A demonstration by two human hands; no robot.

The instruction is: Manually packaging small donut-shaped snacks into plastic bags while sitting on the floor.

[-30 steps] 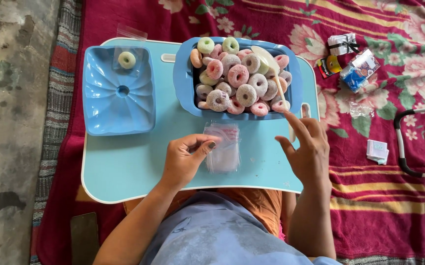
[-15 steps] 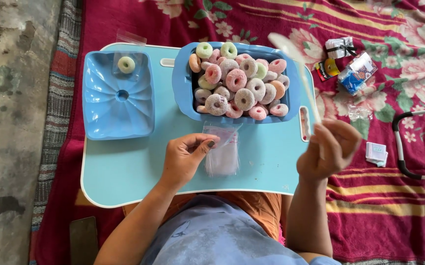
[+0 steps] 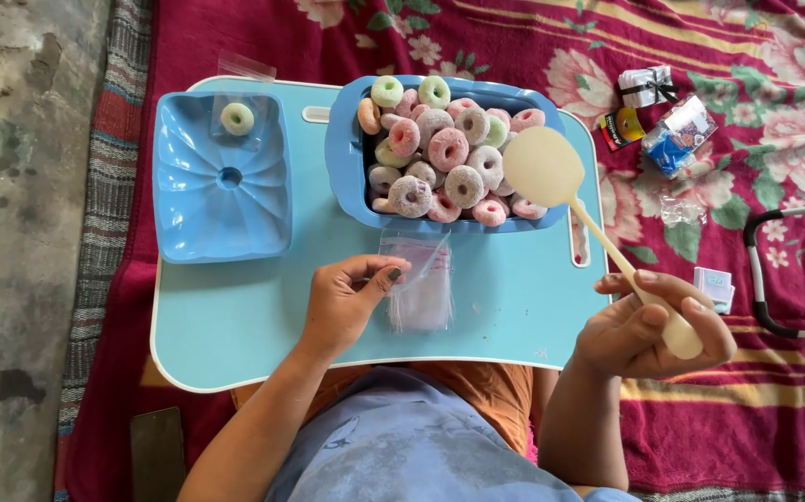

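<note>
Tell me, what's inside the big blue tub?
The blue tub is heaped with sugar-dusted candy rings in pink, green, orange and purple. The round bowl of the cream spoon, held by the right hand, covers the tub's right edge. The rings hide the tub's bottom.

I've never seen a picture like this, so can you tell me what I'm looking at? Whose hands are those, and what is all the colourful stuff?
The camera sits on a person's head and looks down, so you see their own two arms. In front of them is a light blue lap table on a red flowery blanket. On the table stands a blue tub heaped with sugary ring sweets in pink, green and orange. Beside it is an open blue container with one ring in a small packet. The left hand pinches a small clear plastic bag lying on the table. The right hand holds a cream-coloured spoon by its handle, its bowl raised beside the tub.
</note>
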